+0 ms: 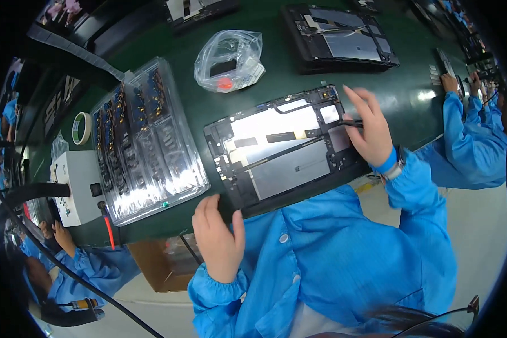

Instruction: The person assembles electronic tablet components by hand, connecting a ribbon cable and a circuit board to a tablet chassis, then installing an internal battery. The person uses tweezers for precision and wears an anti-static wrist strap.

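Observation:
An opened tablet (290, 166) lies on the green table in front of me, its silver battery plates, black flex cables and small boards exposed. My right hand (372, 127) is at its right edge, with the thumb and fingers closed around slim black tweezers (352, 123) that reach over the tablet's upper right part. Part of the tweezers is hidden by the hand. Just off the tablet's lower left corner, my left hand (217, 239) hangs at the table edge, fingers stretched and thumb apart, with nothing in it.
Clear plastic trays (152, 146) of small camera-like parts stand at left, beside a white box (76, 188) and a tape roll (81, 128). Behind are a clear plastic bag (229, 62) and stacked opened tablets (343, 42). Co-workers in blue sleeves (470, 135) sit on both sides.

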{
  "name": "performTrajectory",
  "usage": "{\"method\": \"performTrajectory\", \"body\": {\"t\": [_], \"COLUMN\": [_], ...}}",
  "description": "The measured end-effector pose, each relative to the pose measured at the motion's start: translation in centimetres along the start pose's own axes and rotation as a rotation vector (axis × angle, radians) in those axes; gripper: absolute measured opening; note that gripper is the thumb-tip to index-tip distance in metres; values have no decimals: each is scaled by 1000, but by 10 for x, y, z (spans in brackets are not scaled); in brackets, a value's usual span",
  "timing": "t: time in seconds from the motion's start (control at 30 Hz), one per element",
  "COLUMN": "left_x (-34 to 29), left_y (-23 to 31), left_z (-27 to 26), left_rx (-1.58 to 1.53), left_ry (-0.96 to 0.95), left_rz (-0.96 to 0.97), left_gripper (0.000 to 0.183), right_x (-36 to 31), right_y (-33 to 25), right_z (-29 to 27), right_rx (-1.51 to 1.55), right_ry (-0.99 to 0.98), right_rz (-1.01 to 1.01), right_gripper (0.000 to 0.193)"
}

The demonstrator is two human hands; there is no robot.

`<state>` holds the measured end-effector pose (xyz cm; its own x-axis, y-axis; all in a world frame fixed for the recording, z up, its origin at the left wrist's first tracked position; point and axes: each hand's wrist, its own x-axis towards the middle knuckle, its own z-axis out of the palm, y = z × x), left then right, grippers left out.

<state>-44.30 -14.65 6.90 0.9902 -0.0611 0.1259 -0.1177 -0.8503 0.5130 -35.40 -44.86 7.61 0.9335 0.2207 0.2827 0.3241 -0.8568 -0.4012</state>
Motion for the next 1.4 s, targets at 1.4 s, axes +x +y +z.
{"method": "performTrajectory", "body": {"t": [1.4], "left_x": [415], "left_y": [52], "left_z": [90], "left_rx": [-1343], "left_ry": [-137], "left_rz": [-830], "left_gripper": [21], "right_x": [34], "right_y": [57], "right_z": [-5], "right_rx": [969], "right_ry": [-130], "right_rz": [-74], "right_gripper": [25]}}
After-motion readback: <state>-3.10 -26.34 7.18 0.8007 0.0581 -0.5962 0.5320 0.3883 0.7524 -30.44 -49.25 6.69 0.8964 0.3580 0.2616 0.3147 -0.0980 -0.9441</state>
